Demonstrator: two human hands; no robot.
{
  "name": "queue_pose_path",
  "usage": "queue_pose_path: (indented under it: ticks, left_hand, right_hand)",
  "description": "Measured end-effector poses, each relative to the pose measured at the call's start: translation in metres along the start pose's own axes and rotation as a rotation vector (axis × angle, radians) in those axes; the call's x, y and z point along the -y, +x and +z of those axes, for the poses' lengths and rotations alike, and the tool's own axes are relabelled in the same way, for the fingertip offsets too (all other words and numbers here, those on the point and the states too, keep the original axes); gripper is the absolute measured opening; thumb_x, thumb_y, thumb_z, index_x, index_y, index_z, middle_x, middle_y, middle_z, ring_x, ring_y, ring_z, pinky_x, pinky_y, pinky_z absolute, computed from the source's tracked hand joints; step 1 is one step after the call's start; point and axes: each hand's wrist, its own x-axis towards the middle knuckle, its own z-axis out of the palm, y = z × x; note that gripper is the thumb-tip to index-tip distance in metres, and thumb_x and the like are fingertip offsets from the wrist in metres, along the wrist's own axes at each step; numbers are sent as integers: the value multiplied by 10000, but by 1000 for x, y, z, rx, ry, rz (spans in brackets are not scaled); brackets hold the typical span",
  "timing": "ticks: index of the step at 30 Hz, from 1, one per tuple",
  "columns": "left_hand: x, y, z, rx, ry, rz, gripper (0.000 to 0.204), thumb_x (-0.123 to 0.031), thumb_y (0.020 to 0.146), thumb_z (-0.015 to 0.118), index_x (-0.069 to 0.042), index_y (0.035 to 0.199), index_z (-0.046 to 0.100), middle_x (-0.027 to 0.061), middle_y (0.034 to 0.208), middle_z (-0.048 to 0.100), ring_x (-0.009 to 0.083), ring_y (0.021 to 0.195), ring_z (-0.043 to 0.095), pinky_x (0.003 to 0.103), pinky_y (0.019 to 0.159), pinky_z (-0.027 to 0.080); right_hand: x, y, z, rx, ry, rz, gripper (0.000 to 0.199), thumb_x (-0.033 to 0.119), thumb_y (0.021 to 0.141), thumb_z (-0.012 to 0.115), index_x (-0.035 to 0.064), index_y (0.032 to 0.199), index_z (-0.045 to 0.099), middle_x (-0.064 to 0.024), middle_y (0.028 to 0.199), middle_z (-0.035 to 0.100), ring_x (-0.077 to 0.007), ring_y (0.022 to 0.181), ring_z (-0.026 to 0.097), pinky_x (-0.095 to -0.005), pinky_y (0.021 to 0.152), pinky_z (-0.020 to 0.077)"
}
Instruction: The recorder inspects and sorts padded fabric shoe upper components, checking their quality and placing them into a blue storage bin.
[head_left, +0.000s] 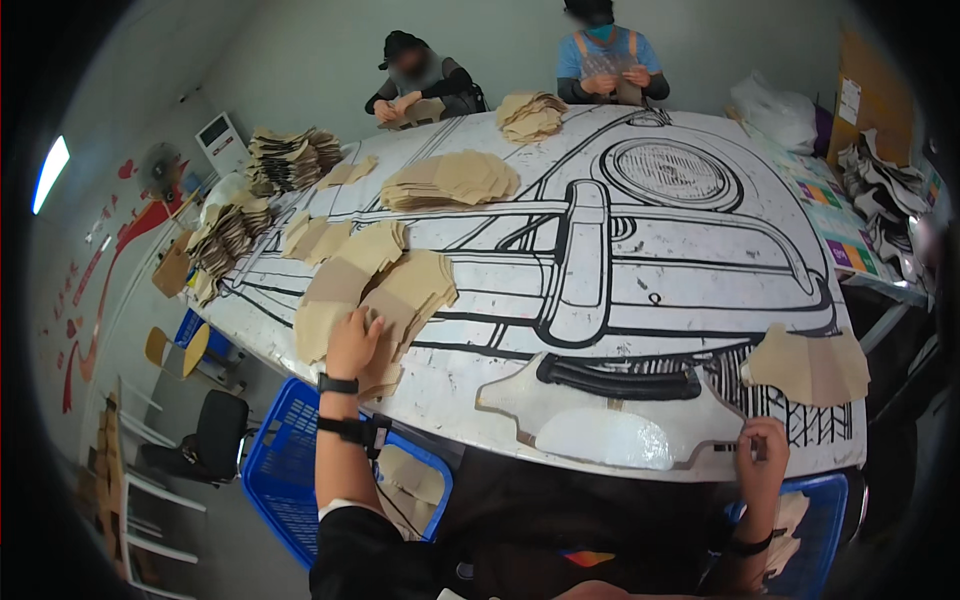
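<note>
My left hand [354, 340] rests on a fanned pile of tan, flat cut pieces [420, 285], its fingers partly spread and touching them. Near the table's front right edge, my right hand [762, 448] has its fingers curled together beside a panel corner; what is in them, if anything, I cannot make out. Between my hands lies a pale, shaped panel [600, 437] with a shiny patch. A black, padded-looking strip [615, 380] runs along its far side. More tan pieces with a darker middle band [808, 366] lie at the right, beyond my right hand.
The white table [690, 290] carries black line drawings. More tan stacks [450, 180] and darker piles [290, 158] lie farther off. Two people [420, 80] work at the far edge. Blue baskets [283, 450] stand below the front edge, and a black chair [215, 440] is at left.
</note>
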Motion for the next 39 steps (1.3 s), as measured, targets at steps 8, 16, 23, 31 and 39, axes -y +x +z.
queue_pose_path:
  ticks: [8, 16, 23, 31, 39]
  left_hand:
    - [7, 24, 9, 13, 155, 1, 656, -428, 744, 728, 6, 1202, 549, 241, 1055, 626, 419, 1006, 576, 470, 850, 472]
    - [22, 25, 5, 11, -119, -87, 564, -205, 609, 853, 42, 1067, 636, 218, 944, 646, 325, 830, 636, 373, 734, 511]
    - [50, 34, 15, 103, -285, -219, 432, -194, 607, 840, 32, 942, 687, 146, 803, 693, 241, 696, 651, 330, 660, 507]
    - [54, 44, 12, 261, -509, -292, 272, -125, 658, 827, -36, 739, 583, -3, 674, 569, 112, 608, 506, 270, 563, 418]
    - [6, 29, -40, 9, -705, -160, 174, -155, 848, 688, -70, 875, 538, -14, 714, 578, 61, 618, 494, 218, 547, 388]
  right_hand:
    - [-14, 2, -5, -66, 173, 50, 170, -151, 804, 528, -17, 902, 567, -103, 1035, 544, -139, 883, 544, -222, 772, 450]
    - [-21, 2, -4, -30, 133, 62, 174, -138, 822, 529, -13, 935, 571, -119, 1077, 549, -147, 903, 551, -240, 797, 455]
    - [-23, 1, -5, 0, 28, 44, 105, -68, 864, 543, 5, 936, 568, -128, 1087, 560, -197, 996, 550, -290, 864, 438]
    - [-26, 1, -7, 23, 38, 41, 96, -66, 878, 523, -3, 940, 561, -138, 1089, 558, -210, 1030, 543, -294, 890, 427]
    - [-21, 0, -4, 6, -84, -9, 103, -74, 873, 522, -9, 940, 567, -151, 1093, 569, -224, 1025, 552, -305, 893, 431]
